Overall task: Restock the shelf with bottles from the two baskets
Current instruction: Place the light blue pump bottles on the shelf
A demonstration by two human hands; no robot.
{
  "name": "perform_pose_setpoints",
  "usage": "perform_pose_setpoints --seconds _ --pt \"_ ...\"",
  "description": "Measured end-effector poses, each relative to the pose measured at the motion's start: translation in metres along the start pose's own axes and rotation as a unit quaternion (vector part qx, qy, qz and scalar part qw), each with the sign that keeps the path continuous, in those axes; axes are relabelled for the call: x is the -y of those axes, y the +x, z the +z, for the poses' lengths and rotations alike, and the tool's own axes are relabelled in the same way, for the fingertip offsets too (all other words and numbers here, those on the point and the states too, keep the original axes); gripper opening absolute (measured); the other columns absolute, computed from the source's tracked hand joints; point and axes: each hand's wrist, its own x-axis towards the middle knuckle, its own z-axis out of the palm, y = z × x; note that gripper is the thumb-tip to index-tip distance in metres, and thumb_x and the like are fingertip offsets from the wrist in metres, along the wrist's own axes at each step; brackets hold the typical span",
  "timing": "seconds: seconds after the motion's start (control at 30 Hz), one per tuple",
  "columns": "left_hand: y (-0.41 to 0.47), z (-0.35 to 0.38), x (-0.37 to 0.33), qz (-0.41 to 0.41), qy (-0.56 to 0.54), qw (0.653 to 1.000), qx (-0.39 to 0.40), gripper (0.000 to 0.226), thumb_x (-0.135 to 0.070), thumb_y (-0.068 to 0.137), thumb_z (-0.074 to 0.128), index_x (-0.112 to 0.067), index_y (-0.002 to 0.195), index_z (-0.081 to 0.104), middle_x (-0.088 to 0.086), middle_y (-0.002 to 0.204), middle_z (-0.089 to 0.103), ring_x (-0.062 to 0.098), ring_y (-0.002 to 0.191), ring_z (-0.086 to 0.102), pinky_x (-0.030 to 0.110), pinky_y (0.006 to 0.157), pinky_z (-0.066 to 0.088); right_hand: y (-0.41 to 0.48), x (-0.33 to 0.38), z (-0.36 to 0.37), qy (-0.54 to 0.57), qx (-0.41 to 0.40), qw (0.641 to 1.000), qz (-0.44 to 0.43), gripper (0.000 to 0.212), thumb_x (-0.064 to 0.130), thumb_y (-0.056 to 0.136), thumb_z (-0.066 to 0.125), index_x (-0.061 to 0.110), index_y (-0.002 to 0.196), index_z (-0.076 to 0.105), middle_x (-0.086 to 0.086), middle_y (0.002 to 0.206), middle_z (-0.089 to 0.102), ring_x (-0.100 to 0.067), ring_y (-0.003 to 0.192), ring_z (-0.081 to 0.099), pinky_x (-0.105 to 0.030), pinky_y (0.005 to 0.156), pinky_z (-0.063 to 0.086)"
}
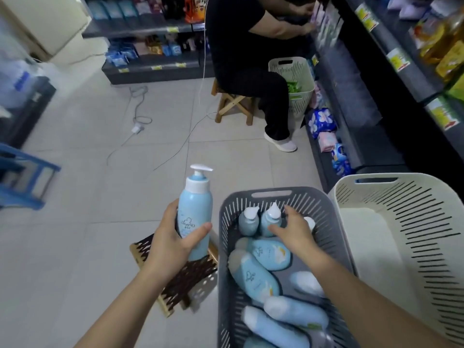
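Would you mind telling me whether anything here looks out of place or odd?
A white cable with a plug trails loose across the floor tiles, a possible trip hazard. Several bottles lie jumbled in the grey basket.

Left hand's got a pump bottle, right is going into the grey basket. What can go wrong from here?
1. The right hand reaches among upright bottles standing close together at the far end of the grey basket; grabbing one may topple the others.
2. The left hand grips the pump bottle low on its body, so it might tip or slip.
3. Cables cross the floor: trip hazard.
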Motion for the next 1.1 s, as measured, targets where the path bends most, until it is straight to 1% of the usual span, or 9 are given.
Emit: perform_pose_setpoints --seconds 0.2,0.3,0.4,0.57,0.7,0.77,0.83,0.93,1.1 --pt "0.006 -0.003 0.024 -0.026 0.006 0.999 -0.032 0.062 -0.029 0.074 0.076 -0.029 0.126 0.042 -0.011 0.104 0.06 -0.001 0.087 0.061 0.018 0.065 0.049 0.022 -0.002 0.016 0.001 -0.05 0.999 -0.014 0.052 0.027 0.086 0.067 0.009 0.132 0.049 -0.011 0.129 0.058 -0.029 0.119 0.052 -0.041 0.101 0.04" --pt "0.004 -0.004 0.028 -0.037 0.003 0.999 -0.031 0.063 -0.035 0.071 0.076 -0.031 0.125 0.042 -0.009 0.104 0.059 0.005 0.089 0.062 0.023 0.068 0.051 0.029 -0.001 0.017 -0.014 -0.035 0.999 -0.002 0.05 0.028 0.09 0.061 0.008 0.133 0.049 -0.013 0.13 0.057 -0.031 0.121 0.051 -0.038 0.101 0.04" --pt "-0.001 -0.002 0.021 -0.037 0.016 0.999 -0.02 0.062 -0.033 0.073 0.076 -0.034 0.124 0.041 -0.012 0.104 0.058 0.004 0.088 0.061 0.021 0.064 0.051 0.027 0.0 0.014 -0.025 -0.031 0.999 0.01 0.049 0.029 0.091 0.059 0.005 0.133 0.049 -0.016 0.129 0.057 -0.032 0.121 0.051 -0.034 0.098 0.039" --pt "-0.008 0.002 -0.001 -0.033 0.021 0.999 0.007 0.06 -0.032 0.075 0.076 -0.034 0.124 0.041 -0.01 0.103 0.058 0.008 0.087 0.062 0.024 0.064 0.052 -0.003 0.0 -0.009 0.008 -0.059 0.998 -0.003 0.039 0.028 0.09 0.059 0.003 0.119 0.058 -0.015 0.109 0.065 -0.032 0.103 0.059 -0.029 0.08 0.041" --pt "-0.02 0.01 -0.027 -0.058 0.011 0.998 0.033 0.058 -0.042 0.072 0.078 -0.031 0.118 0.043 -0.006 0.1 0.06 0.011 0.081 0.064 0.021 0.057 0.051 -0.038 0.016 -0.05 0.042 -0.099 0.994 -0.037 0.031 0.025 0.091 0.058 0.005 0.114 0.06 -0.01 0.1 0.064 -0.026 0.093 0.057 -0.027 0.074 0.036" --pt "-0.029 0.014 -0.041 -0.076 -0.021 0.995 0.055 0.057 -0.053 0.062 0.078 -0.025 0.105 0.053 0.002 0.095 0.065 0.017 0.078 0.067 0.029 0.057 0.054 -0.057 0.027 -0.072 0.073 -0.113 0.99 -0.049 0.025 0.025 0.091 0.058 0.005 0.106 0.063 -0.007 0.093 0.062 -0.024 0.088 0.054 -0.026 0.071 0.034" --pt "-0.036 0.017 -0.053 -0.087 -0.063 0.99 0.089 0.062 -0.059 0.051 0.072 -0.021 0.098 0.058 0.011 0.092 0.069 0.027 0.079 0.068 0.039 0.064 0.056 -0.076 0.037 -0.095 0.126 -0.126 0.983 -0.048 0.022 0.028 0.089 0.06 0.008 0.094 0.065 -0.005 0.084 0.06 -0.027 0.084 0.056 -0.031 0.075 0.043" --pt "-0.044 0.018 -0.073 -0.087 -0.113 0.979 0.147 0.07 -0.058 0.048 0.072 -0.018 0.103 0.058 0.015 0.096 0.068 0.03 0.082 0.068 0.043 0.067 0.057 -0.109 0.053 -0.124 0.194 -0.157 0.967 -0.042 0.037 0.049 0.074 0.056 0.013 0.078 0.063 -0.006 0.075 0.062 -0.029 0.077 0.061 -0.052 0.078 0.053" --pt "-0.062 0.017 -0.109 -0.052 -0.165 0.952 0.253 0.068 -0.052 0.05 0.075 -0.021 0.108 0.058 0.015 0.096 0.07 0.028 0.079 0.069 0.039 0.063 0.055 -0.172 0.078 -0.157 0.276 -0.204 0.939 -0.035 0.067 0.063 0.063 0.053 0.001 0.085 0.062 -0.02 0.086 0.066 -0.036 0.08 0.065 -0.055 0.073 0.056"
